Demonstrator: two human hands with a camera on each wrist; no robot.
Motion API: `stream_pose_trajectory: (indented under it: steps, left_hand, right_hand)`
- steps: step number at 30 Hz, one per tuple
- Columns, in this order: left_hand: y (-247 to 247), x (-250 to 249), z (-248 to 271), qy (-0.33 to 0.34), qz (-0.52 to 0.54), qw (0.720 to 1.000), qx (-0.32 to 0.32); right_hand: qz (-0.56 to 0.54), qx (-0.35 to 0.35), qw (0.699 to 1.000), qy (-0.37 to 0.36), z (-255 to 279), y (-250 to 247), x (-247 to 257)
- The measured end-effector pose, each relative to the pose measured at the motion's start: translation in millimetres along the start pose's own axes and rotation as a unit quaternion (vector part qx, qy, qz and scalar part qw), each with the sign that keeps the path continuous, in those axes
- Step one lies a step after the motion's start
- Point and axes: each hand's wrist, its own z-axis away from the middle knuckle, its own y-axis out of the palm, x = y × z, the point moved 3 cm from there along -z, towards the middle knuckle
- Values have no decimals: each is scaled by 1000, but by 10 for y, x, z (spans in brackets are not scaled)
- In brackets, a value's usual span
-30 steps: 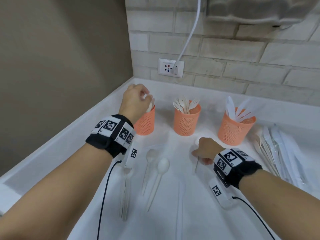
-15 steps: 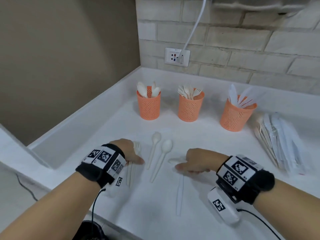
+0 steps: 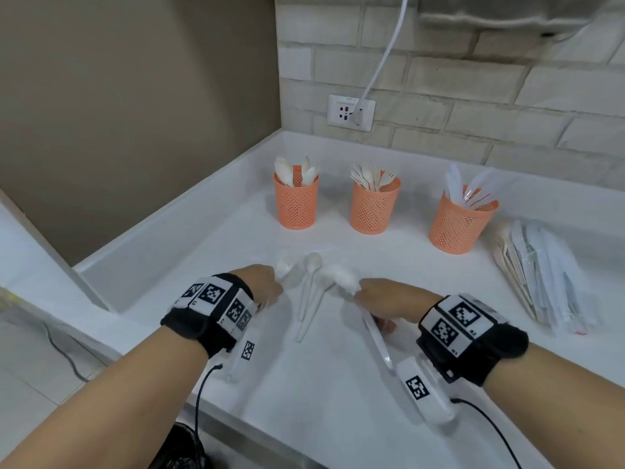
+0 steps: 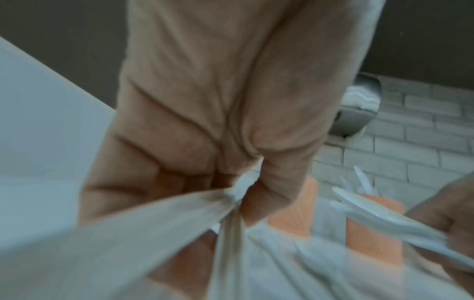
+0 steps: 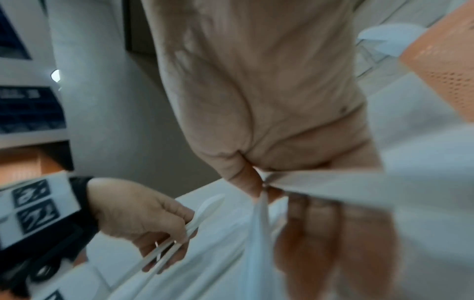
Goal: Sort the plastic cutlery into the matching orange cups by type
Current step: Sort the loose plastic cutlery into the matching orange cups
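Three orange mesh cups stand in a row: the left cup (image 3: 296, 206) holds spoons, the middle cup (image 3: 373, 211) forks, the right cup (image 3: 460, 228) knives. My left hand (image 3: 262, 284) pinches thin white cutlery (image 5: 179, 235) just above the counter; its blurred head (image 3: 284, 265) sticks out in front. My right hand (image 3: 378, 297) pinches white cutlery (image 3: 373, 330) whose long handle runs back under the wrist; motion blur hides its type. Two white spoons (image 3: 311, 282) lie on the counter between my hands. The wrist views show each hand's fingertips closed on white handles (image 4: 231, 233).
A pile of wrapped white cutlery (image 3: 541, 275) lies at the right of the white counter (image 3: 338, 384). The counter has a raised rim on the left and back. A wall socket (image 3: 351, 111) with a white cable sits above the cups.
My left hand came back from the spoon cup to the counter and picked up cutlery. My right hand lifted its pieces off the counter.
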Motion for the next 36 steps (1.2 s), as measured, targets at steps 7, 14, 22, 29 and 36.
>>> stream_pose_trajectory:
  steps: [7, 14, 22, 29, 36]
  left_hand:
    - [-179, -153, 52, 82, 495, 853, -142]
    - [-181, -281, 18, 167, 641, 738, -127]
    - [-264, 164, -150, 49, 765, 627, -140]
    - [-358, 218, -193, 80, 763, 632, -108]
    - [-424, 398, -226, 99, 764, 633, -82]
  right_hand:
    - [-295, -82, 942, -137, -33, -188, 473]
    - [-171, -75, 962, -199, -115, -94, 1047]
    - [63, -96, 991, -65, -223, -63, 644]
    - [152, -90, 984, -14, -490, 140, 511]
    - [191, -54, 980, -15, -575, 101, 473]
